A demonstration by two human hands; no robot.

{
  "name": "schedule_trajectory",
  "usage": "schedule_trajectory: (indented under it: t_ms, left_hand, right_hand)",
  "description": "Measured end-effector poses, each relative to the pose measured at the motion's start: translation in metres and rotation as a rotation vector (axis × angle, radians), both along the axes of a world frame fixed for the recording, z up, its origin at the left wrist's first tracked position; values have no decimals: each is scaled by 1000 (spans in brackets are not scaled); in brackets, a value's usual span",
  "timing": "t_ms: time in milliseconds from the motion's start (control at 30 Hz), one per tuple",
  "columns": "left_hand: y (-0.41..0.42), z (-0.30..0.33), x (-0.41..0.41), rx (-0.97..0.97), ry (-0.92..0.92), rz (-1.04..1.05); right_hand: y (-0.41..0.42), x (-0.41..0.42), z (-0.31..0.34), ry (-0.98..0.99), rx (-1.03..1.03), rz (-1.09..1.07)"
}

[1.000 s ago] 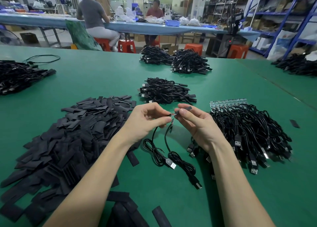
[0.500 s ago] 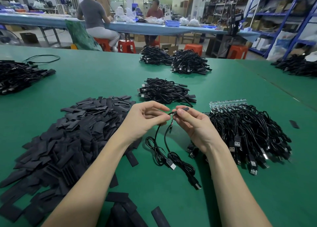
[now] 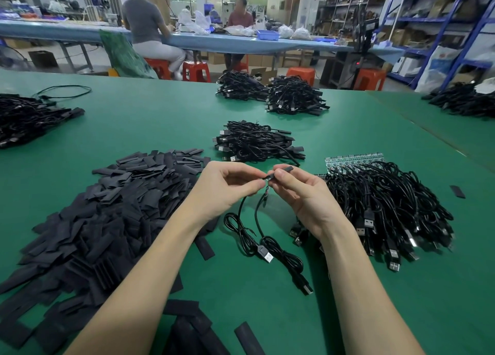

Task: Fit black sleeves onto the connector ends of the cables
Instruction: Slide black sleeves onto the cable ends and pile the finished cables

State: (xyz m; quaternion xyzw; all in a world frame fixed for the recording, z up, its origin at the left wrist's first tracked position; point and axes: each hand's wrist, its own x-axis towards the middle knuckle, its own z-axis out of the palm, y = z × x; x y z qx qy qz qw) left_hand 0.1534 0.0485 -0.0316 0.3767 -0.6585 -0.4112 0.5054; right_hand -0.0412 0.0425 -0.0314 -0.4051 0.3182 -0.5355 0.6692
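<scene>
two hands meet above the green table [image 3: 160, 119]: the left hand [image 3: 227, 186] pinches a cable [image 3: 242, 220] end, and the right hand [image 3: 300, 194] pinches a black sleeve [image 3: 286, 168] against it. loose sleeves [image 3: 107, 207] are heaped on the table's left.

No legible text, label, brand, number or sign appears anywhere in the head view; printing on the distant boxes and bags along the shelving [image 3: 439, 19] is too small and blurred to read.
</scene>
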Motion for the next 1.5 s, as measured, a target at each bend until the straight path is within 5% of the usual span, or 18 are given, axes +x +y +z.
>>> schedule_trajectory:
  t_ms: [400, 900, 1267, 1500]
  left_hand:
    - [2, 3, 0, -80, -147, 30]
    - [0, 3, 0, -14, 9, -7]
    - [-2, -5, -15, 73, 242, 50]
    - [-2, -8, -20, 90, 236, 104]
  right_hand:
    - [-1, 1, -2, -5, 25, 16]
    - [2, 6, -3, 39, -33, 105]
    - [2, 20, -6, 0, -146, -174]
    - [-1, 23, -10, -20, -111, -252]
